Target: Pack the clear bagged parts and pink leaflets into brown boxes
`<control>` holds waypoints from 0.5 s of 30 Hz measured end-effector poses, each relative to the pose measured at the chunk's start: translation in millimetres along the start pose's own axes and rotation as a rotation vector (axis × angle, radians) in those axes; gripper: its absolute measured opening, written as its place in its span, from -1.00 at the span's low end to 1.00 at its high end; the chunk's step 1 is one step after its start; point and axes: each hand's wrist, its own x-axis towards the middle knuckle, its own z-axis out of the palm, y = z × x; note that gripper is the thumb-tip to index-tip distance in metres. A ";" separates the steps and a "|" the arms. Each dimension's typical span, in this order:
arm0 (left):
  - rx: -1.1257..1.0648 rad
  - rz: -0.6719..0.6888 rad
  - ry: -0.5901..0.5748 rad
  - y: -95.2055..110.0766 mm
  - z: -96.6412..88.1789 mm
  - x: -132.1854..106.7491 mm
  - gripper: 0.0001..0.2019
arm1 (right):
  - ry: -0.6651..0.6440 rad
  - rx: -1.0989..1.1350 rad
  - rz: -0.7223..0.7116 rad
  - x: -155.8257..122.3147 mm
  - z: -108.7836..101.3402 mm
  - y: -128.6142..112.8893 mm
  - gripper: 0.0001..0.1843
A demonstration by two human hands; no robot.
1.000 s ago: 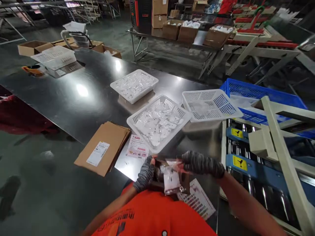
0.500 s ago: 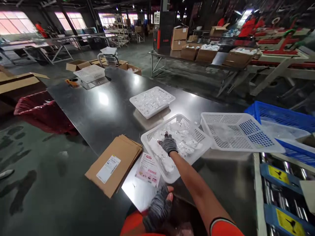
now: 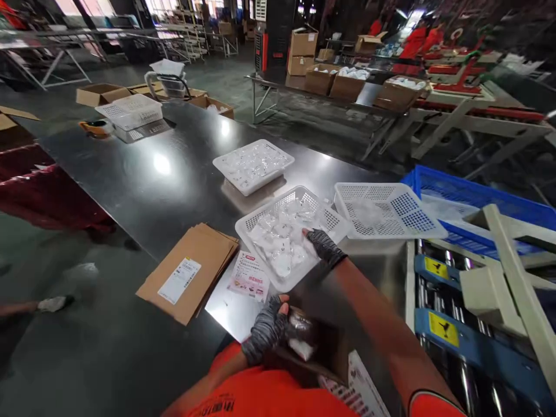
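My right hand, in a grey fingerless glove, rests at the right side of a white plastic basket, touching the clear packets of white items heaped inside. Nothing shows in its fingers. Close to my orange shirt, my left hand, gloved the same way, grips the edge of a brown carton. A clear packet lies in the carton, partly hidden by the hand. A printed leaflet lies beside the basket, and a stack of flat cardboard mailers lies further left.
The steel table also holds a white tray of packets and a white mesh basket. To the right are a blue crate and a roller conveyor. Another person's forearm shows at far left.
My right hand has moved from the middle of the basket to its right side, and the packets have shifted. My left hand has risen into view with the carton. The view has swung slightly left.
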 end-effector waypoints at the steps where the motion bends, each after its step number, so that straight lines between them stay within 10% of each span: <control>1: 0.008 0.010 -0.002 0.3 -1.3 0.4 -0.27 | 0.006 0.041 0.015 -15.6 -6.6 6.4 -0.60; 8: 0.071 0.058 -0.032 8.5 -12.3 0.7 -0.49 | 0.150 0.243 -0.137 -159.8 -1.1 31.5 -0.50; 15: 0.088 0.054 0.016 13.6 -9.9 3.9 -0.29 | -0.386 -0.298 -0.481 -247.7 27.1 29.8 -0.58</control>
